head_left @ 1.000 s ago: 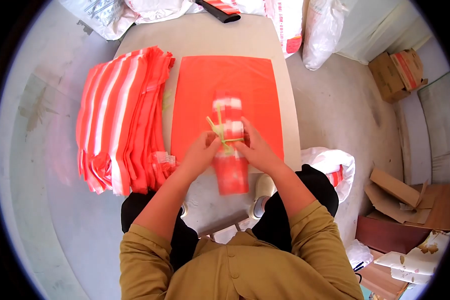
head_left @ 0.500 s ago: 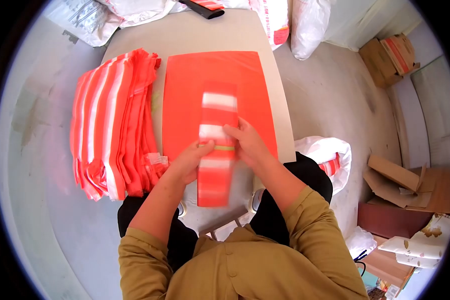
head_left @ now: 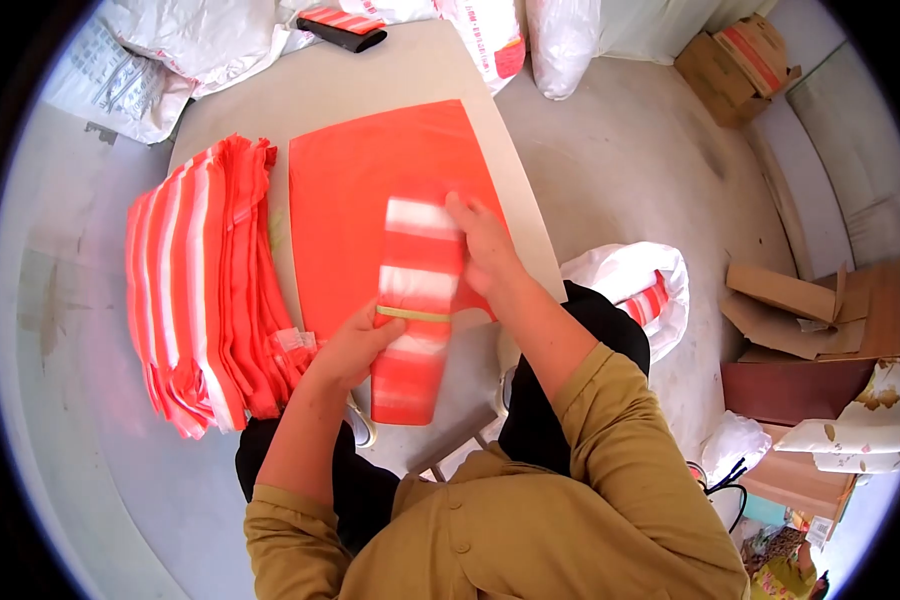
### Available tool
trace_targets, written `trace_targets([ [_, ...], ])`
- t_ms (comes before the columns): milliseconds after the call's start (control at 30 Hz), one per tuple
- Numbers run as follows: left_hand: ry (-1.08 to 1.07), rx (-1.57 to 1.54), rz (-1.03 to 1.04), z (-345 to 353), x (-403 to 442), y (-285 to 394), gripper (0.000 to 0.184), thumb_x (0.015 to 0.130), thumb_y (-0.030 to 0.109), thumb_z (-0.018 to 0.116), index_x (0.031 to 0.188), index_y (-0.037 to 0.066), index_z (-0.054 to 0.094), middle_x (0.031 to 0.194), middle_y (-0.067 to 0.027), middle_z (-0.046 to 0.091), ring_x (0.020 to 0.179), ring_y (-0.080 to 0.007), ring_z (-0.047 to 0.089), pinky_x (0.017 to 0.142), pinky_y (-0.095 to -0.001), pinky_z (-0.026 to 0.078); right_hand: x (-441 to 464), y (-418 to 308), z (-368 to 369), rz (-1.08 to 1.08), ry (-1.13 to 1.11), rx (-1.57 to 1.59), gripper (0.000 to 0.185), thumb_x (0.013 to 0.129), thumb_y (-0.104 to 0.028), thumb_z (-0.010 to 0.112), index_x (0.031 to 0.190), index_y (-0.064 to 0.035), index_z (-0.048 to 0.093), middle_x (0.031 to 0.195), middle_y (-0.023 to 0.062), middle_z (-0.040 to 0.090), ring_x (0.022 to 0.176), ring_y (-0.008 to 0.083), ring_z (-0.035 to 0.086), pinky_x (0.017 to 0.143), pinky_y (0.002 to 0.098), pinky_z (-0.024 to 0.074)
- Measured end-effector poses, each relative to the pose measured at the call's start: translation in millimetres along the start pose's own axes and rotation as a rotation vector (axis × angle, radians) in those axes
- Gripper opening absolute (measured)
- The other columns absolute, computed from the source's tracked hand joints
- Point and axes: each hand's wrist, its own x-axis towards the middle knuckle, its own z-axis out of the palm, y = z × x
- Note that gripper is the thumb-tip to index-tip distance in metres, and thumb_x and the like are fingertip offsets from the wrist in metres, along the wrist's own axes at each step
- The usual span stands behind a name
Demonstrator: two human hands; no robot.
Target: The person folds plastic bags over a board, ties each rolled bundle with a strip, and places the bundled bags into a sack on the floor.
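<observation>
- A striped bundle (head_left: 417,285) hangs over the near edge of the red sheet (head_left: 370,165): a flat, long, narrow fold, red with white crosswise stripes, slightly blurred.
- The left hand (head_left: 358,342) grips its left side by a yellow-green band (head_left: 412,314); the right hand (head_left: 488,245) touches its upper right edge, grip unclear.
- Folding and banding look done here; left of the sheet, a striped pile (head_left: 195,290) lies unbanded, as far as shows.

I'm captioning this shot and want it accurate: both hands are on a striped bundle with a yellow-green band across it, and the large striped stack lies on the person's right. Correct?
Not quite: the head view shows the large striped stack on the person's left. The left hand and right hand are on the banded striped bundle.
</observation>
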Motion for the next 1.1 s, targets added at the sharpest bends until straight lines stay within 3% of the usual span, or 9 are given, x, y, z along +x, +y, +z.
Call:
trace_targets([
  [133, 0.112, -0.116, 0.14, 1.7, 0.4, 10.1, 0.036, 0.101, 0.013, 0.058, 0.134, 0.003, 0.05, 0.127, -0.0062, 0.061, 0.114, -0.0147, 0.06, 0.097, -0.0327, 0.05, -13.6, 35.9, 0.7, 0.029, -0.052, -0.159, 0.079, 0.094, -0.025, 0.07, 0.154, -0.0012, 0.024, 0.141, 0.0147, 0.049, 0.125, 0.0212, 0.052, 0.107, 0.0391, 0.0429],
  [167, 0.143, -0.118, 0.172, -1.1, 3.1, 10.3, 0.037, 0.101, 0.014, 0.057, 0.136, 0.003, 0.049, 0.128, -0.0065, 0.061, 0.115, -0.0157, 0.06, 0.099, -0.0342, 0.049, -20.9, 42.1, 1.1, 0.064, -0.064, -0.27, 0.095, 0.094, -0.025, 0.07, 0.159, -0.0035, 0.004, 0.147, 0.0141, 0.043, 0.126, 0.0211, 0.052, 0.106, 0.0385, 0.0441],
  [333, 0.262, -0.089, 0.233, -5.9, 11.3, 9.4, 0.036, 0.103, 0.016, 0.055, 0.135, 0.002, 0.048, 0.126, -0.0079, 0.061, 0.111, -0.0171, 0.06, 0.1, -0.0344, 0.048, -40.0, 62.7, 6.0, 0.159, -0.138, -0.214, 0.065, 0.095, -0.017, 0.068, 0.148, 0.0005, 0.034, 0.129, 0.0137, 0.059, 0.118, 0.0209, 0.059, 0.098, 0.0384, 0.0513],
  [433, 0.432, 0.528, 0.251, 5.0, 4.6, 19.7, 0.042, 0.107, 0.025, 0.047, 0.141, 0.001, 0.044, 0.13, -0.0106, 0.059, 0.116, -0.0208, 0.059, 0.1, -0.0356, 0.048, -41.3, 64.4, 4.2, 0.131, -0.195, -0.106, 0.045, 0.094, -0.012, 0.065, 0.134, 0.0, 0.049, 0.123, 0.0126, 0.063, 0.111, 0.0209, 0.063, 0.095, 0.0383, 0.0538],
  [467, 0.325, 0.381, 0.37, -36.3, 20.3, 0.5, 0.046, 0.107, 0.028, 0.045, 0.145, 0.003, 0.04, 0.133, -0.0097, 0.055, 0.118, -0.0198, 0.056, 0.102, -0.0348, 0.047, -42.2, 63.2, 5.3, 0.112, -0.175, -0.063, 0.039, 0.094, -0.011, 0.065, 0.13, -0.0001, 0.053, 0.122, 0.0122, 0.064, 0.108, 0.0208, 0.065, 0.094, 0.0382, 0.0544],
  [567, 0.212, 0.447, 0.511, -21.4, 18.0, 10.3, 0.064, 0.107, 0.049, 0.032, 0.153, 0.004, 0.027, 0.138, -0.0172, 0.054, 0.118, -0.0249, 0.061, 0.094, -0.0345, 0.052, -50.0, 29.4, 15.2, -0.042, -0.109, 0.004, 0.039, 0.094, -0.011, 0.065, 0.129, 0.0, 0.054, 0.12, 0.0121, 0.065, 0.106, 0.0206, 0.066, 0.092, 0.037, 0.0554],
  [700, 0.327, 0.726, 0.429, -34.4, 19.5, 12.7, 0.053, 0.104, 0.033, 0.046, 0.147, 0.003, 0.039, 0.126, -0.0157, 0.061, 0.115, -0.0257, 0.061, 0.093, -0.0346, 0.05, -90.4, -65.9, 14.9, -0.275, -0.119, 0.195, 0.042, 0.093, -0.011, 0.067, 0.131, -0.0005, 0.053, 0.121, 0.0119, 0.065, 0.105, 0.0214, 0.067, 0.092, 0.0379, 0.0556],
  [867, 0.441, 1.528, 0.653, -41.8, 34.4, -25.1, 0.052, 0.089, 0.009, 0.061, 0.139, 0.001, 0.049, 0.137, -0.0208, 0.053, 0.129, -0.0352, 0.05, 0.109, -0.0433, 0.04, -159.0, -143.5, -78.1, -0.551, 0.074, 0.01, 0.069, 0.091, -0.011, 0.069, 0.151, -0.0053, 0.034, 0.125, 0.0125, 0.063, 0.111, 0.0252, 0.065, 0.096, 0.0395, 0.0553],
  [1100, 0.413, 1.619, 0.592, -18.5, 26.0, -30.5, 0.059, 0.078, 0.016, 0.069, 0.133, 0.001, 0.055, 0.146, -0.0203, 0.045, 0.134, -0.0386, 0.044, 0.113, -0.046, 0.035, -170.6, -88.8, -326.6, -0.677, 0.303, -0.015, 0.059, 0.091, -0.003, 0.064, 0.145, -0.0071, 0.039, 0.133, 0.0115, 0.058, 0.118, 0.027, 0.061, 0.098, 0.0436, 0.0545],
])
